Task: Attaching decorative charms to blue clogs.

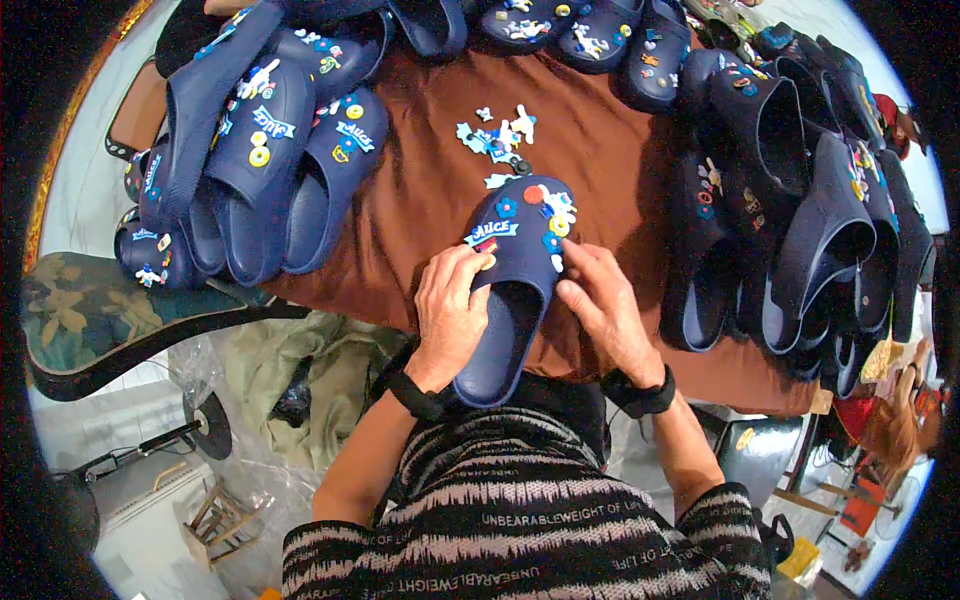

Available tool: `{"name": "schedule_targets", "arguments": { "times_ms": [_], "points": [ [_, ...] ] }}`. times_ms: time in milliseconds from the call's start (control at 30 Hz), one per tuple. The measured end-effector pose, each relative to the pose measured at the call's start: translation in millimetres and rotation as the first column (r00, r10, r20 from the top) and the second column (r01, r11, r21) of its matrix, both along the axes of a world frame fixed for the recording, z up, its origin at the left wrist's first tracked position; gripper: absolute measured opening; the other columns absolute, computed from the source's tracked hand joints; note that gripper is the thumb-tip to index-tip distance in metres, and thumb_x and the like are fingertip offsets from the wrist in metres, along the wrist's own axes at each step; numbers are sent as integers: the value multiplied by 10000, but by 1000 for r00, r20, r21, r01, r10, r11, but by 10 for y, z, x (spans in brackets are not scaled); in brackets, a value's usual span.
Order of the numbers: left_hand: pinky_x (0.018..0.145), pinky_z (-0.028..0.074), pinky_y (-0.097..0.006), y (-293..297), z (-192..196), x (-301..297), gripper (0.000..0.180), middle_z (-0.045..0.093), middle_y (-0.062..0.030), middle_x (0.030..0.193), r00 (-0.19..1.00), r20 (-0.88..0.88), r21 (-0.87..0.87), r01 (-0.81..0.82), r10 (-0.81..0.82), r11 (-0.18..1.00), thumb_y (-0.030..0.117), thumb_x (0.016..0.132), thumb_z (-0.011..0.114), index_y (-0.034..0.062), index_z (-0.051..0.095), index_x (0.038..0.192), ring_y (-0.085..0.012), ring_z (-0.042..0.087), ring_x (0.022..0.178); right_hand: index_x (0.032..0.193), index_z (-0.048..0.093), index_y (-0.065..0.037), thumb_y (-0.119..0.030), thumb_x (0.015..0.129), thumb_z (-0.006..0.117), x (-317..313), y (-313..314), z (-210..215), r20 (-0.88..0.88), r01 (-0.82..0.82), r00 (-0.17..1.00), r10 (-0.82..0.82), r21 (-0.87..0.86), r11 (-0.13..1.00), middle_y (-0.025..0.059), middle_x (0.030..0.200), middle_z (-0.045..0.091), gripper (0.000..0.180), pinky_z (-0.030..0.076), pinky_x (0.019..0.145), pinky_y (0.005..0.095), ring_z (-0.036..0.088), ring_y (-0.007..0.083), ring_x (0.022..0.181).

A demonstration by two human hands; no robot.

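Note:
A navy blue slip-on clog (525, 268) lies in front of me at the table's near edge, its toe pointing away. Blue flowers, yellow rings, a white figure and a ribbon-shaped charm decorate its upper. My left hand (450, 305) is closed round the clog's left side, thumb and fingers by the ribbon charm. At the right side, my right hand (607, 305) has thumb and forefinger apart, fingertips by the lower charms on the edge; its other fingers are partly hidden. Beyond the toe lies a small pile of loose charms (497, 143) in white, blue and yellow.
Brown cloth (410, 220) covers the table. Decorated navy clogs (262, 150) are stacked at the left, more clogs (600, 40) line the far edge, and a heap of clogs (790, 200) fills the right. A dark patterned seat (110, 320) stands at the left.

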State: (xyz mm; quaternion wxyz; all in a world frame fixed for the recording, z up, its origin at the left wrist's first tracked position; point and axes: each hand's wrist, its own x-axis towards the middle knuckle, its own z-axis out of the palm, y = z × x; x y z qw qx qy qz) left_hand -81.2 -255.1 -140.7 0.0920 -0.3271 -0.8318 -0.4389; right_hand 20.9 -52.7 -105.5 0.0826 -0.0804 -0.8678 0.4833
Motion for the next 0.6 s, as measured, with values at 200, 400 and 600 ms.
{"name": "schedule_targets", "arguments": {
  "times_ms": [200, 400, 600],
  "points": [
    [925, 499, -438, -14, -27, -53, 383, 645, -151, 1090, 999, -9, 18, 33, -33, 999, -100, 726, 667, 30, 656, 1086, -351, 617, 1050, 1412, 532, -20, -312, 990, 624, 7, -69, 22, -7, -4, 1000, 5, 197, 980, 229, 1341, 541, 521, 480, 1007, 437, 576, 408, 1183],
    [939, 494, -429, 35, 25, -16, 385, 625, -154, 1072, 998, 61, 100, -10, 4, 995, -122, 718, 643, 27, 636, 1072, -350, 609, 1038, 1467, 472, -22, -284, 983, 623, 64, -87, -51, 23, -24, 1000, 20, 197, 980, 247, 1403, 500, 571, 436, 1070, 443, 516, 420, 1281],
    [1018, 459, -423, -35, 4, 25, 494, 575, -181, 1202, 988, 151, 106, 17, -33, 994, -124, 738, 664, 33, 591, 1201, -376, 573, 1157, 1427, 494, 23, -155, 1018, 529, 111, -121, -185, 12, 177, 984, -179, -221, 959, 223, 1313, 623, 447, 415, 1091, 397, 567, 328, 1272]
  ]
}}
